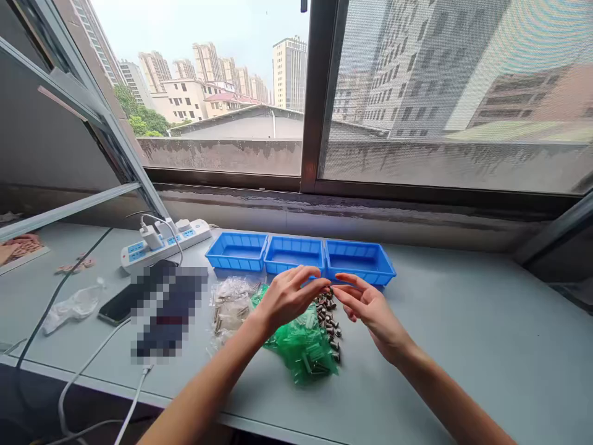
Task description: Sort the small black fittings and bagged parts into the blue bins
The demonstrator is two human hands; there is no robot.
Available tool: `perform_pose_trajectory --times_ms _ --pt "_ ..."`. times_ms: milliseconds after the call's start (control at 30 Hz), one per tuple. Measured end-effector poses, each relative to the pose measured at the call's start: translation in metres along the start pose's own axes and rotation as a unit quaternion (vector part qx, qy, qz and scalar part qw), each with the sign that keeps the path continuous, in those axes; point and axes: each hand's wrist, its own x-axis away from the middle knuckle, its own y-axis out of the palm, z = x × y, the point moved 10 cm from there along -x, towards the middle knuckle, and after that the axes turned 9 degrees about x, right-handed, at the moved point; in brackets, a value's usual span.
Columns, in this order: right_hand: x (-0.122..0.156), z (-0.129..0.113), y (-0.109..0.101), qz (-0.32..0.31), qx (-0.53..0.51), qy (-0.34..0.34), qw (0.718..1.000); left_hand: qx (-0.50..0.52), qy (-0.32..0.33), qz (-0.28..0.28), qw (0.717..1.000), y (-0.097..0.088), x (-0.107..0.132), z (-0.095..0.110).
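Observation:
My left hand (293, 295) and my right hand (370, 310) meet at the fingertips above the table. Thumb and forefinger of each are pinched close around a tiny dark piece, too small to name. Beneath them lies a heap of green plastic bags (303, 346). Along its right side is a loose row of short metal bolts (334, 332), partly hidden by my hands. Left of the green heap are clear plastic bags (231, 314) with thin metal parts inside. Behind my hands stand three blue bins: a left bin (235, 264), a middle bin (293, 267) and a right bin (361, 277).
A white power strip (199, 231) with plugs sits at the back left. Near it lie a black phone (113, 308), a pixelated dark object (167, 321), white cables (90, 363) and a crumpled clear bag (74, 308). A window frame (319, 123) rises behind the table (472, 334).

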Motion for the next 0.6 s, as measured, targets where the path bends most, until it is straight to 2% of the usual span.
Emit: perform_pose_trajectory --times_ms 333,467,600 --pt "0.001 0.002 0.004 -0.027 -0.003 0.005 1.0 0.004 0.006 -0.009 1.0 0.004 0.001 0.004" --pt "0.001 -0.004 0.0 -0.005 0.025 -0.015 1.0 0.01 0.003 -0.006 1.0 0.005 0.002 0.003" --pt "0.003 -0.015 -0.007 0.053 0.076 -0.079 0.993 0.012 -0.015 -0.004 1.0 0.005 0.004 -0.002"
